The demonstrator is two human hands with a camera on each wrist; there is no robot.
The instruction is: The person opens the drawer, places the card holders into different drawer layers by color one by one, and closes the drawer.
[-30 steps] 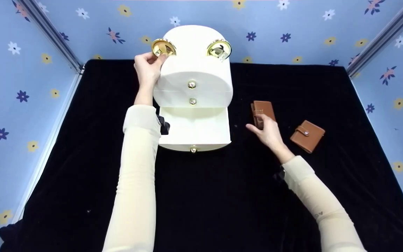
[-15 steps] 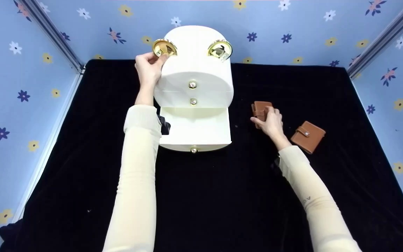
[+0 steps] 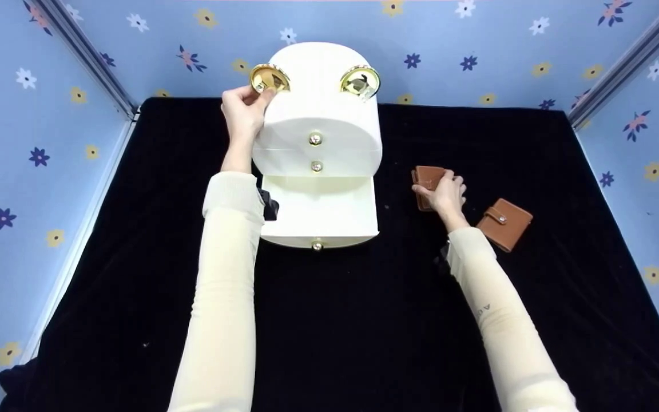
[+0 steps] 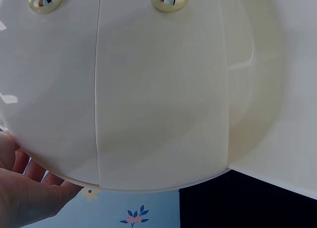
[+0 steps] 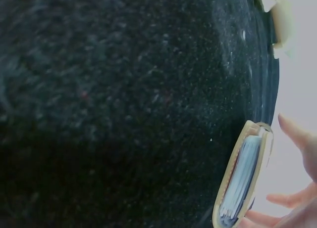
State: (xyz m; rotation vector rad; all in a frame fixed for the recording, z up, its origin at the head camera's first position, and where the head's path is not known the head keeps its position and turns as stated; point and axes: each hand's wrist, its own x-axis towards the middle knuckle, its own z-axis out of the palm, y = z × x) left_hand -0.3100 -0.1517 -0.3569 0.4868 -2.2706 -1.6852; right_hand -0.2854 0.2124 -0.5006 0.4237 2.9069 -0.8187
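My left hand (image 3: 243, 111) grips the left gold ear-shaped disc (image 3: 270, 74) on top of a white drawer cabinet (image 3: 321, 97), thumb on its face. In the left wrist view the fingers (image 4: 42, 186) curve along the cabinet's side. At the right, my right hand (image 3: 445, 193) spreads over a brown card wallet (image 3: 428, 176) lying on the black cloth. In the right wrist view the wallet (image 5: 242, 173) shows its edge with card sleeves inside; fingers are right at its side, the thumb raised apart. The cabinet's bottom drawer (image 3: 318, 206) is pulled out with nothing inside.
A second brown wallet (image 3: 507, 223) with a snap strap lies right of the right hand, partly beside the sleeve. Two upper drawers with gold knobs (image 3: 315, 139) are closed. Flowered blue walls (image 3: 507, 51) enclose the black cloth (image 3: 329, 332) on three sides.
My right hand has moved right and slightly up across the first wallet, its fingers now toward the wallet's right edge. My left hand and the cabinet have stayed in place.
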